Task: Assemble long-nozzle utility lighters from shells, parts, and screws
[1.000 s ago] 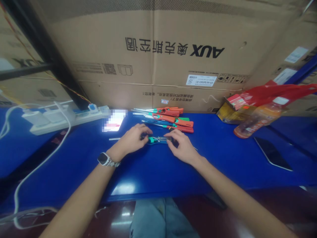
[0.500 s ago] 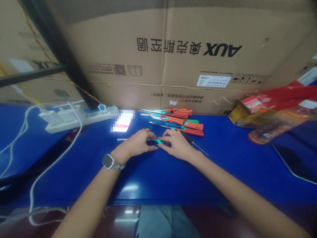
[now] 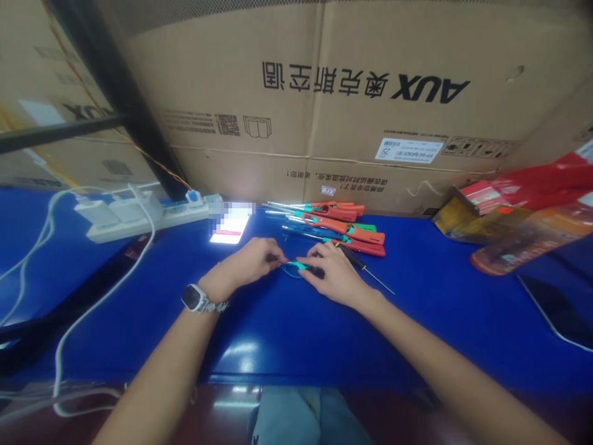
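Note:
My left hand (image 3: 250, 262), with a watch on the wrist, and my right hand (image 3: 331, 275) meet over a small teal and black screwdriver (image 3: 299, 267) lying on the blue table (image 3: 287, 321). Fingers of both hands are pinched on it, the left at its left end, the right on the black handle. A thin black screwdriver (image 3: 365, 269) lies just right of my right hand. Behind my hands sits a pile of red, orange and green handled screwdrivers (image 3: 338, 222).
A lit phone (image 3: 229, 225) lies behind my left hand. A white power strip (image 3: 139, 213) with chargers and cables is at the back left. A big cardboard box (image 3: 324, 105) walls the back. Red and orange packets (image 3: 523, 216) and a dark phone (image 3: 560, 306) are at right.
The view has shifted a little left. My hands have come closer together on the small screwdriver, and its metal shaft no longer shows left of my left hand.

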`<state>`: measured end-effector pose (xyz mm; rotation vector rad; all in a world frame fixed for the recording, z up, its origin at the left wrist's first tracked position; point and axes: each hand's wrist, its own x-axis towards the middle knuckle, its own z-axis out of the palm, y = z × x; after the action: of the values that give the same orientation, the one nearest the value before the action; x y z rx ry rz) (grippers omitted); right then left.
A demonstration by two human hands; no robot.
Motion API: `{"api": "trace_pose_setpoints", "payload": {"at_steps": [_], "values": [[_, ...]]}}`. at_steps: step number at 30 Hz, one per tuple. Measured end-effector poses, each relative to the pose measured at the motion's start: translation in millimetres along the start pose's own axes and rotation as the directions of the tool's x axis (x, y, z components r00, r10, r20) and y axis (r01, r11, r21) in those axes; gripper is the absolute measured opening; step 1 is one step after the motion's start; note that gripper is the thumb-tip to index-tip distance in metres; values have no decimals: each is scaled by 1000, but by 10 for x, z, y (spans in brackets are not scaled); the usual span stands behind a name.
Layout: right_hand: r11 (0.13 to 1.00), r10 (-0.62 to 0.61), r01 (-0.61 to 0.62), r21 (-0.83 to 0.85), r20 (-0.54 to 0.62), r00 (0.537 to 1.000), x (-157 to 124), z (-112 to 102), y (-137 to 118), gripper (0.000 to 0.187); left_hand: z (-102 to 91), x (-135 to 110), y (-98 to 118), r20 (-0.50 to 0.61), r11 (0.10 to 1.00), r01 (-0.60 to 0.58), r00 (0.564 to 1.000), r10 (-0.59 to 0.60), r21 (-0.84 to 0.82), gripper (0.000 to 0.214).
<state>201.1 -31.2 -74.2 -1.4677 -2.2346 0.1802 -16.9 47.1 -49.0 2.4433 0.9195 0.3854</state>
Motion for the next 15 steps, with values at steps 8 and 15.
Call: {"api": "trace_pose_setpoints", "payload": {"at_steps": [8, 15], "values": [[1000, 13, -13, -6, -24, 1000, -10, 20, 62, 29, 67, -74, 34, -17, 982, 20, 1000, -17, 190, 24], [1000, 4, -4, 13, -17, 1000, -3, 23, 105, 29, -21, -40, -18, 46, 1000, 10, 999, -11, 23, 27]]}}
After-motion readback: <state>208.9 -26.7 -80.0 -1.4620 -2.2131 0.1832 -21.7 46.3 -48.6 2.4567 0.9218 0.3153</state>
